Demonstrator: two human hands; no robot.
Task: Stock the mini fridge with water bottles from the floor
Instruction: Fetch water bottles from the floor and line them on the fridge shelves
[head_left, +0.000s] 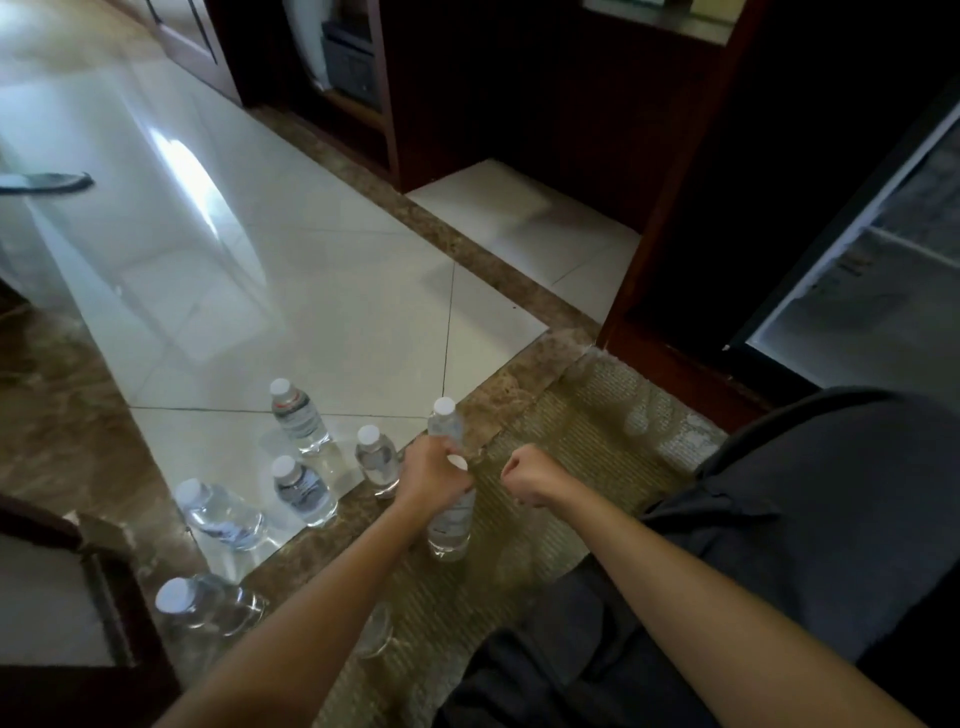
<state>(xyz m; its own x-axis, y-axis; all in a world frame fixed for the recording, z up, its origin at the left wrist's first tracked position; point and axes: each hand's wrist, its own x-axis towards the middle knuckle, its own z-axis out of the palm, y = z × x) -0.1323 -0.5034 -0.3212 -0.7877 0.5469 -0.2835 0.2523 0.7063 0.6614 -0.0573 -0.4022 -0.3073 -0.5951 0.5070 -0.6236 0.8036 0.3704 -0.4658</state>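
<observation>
So this is the pick-up part of the job. The left grip is clamped round the upper body of a water bottle, just under the neck, with the white cap poking out at 12 o'clock above the knuckles. The bottle sits upright-ish at the edge of the woven mat, and honestly I cannot tell if its base is on the mat or just off it. The right grip is curled into a fist on nothing, just beside the bottle at its 3 o'clock, not touching. Off at 9 o'clock from the held one, 5 spare bottles stand scattered on the tiled floor, the nearest right next to the left knuckles. The mini fridge is way over at 2 o'clock, door side open with a pale inside and a shelf line showing. Only a slice of it is in view and I can't spot any bottles in there, so my guess is the stocking is barely started. Next move, as I see it: lift this one clear without clipping that nearest neighbour, swing it across the body to 2 o'clock, and stand it on a shelf. The free right grip could grab a 2nd bottle to save a trip.
</observation>
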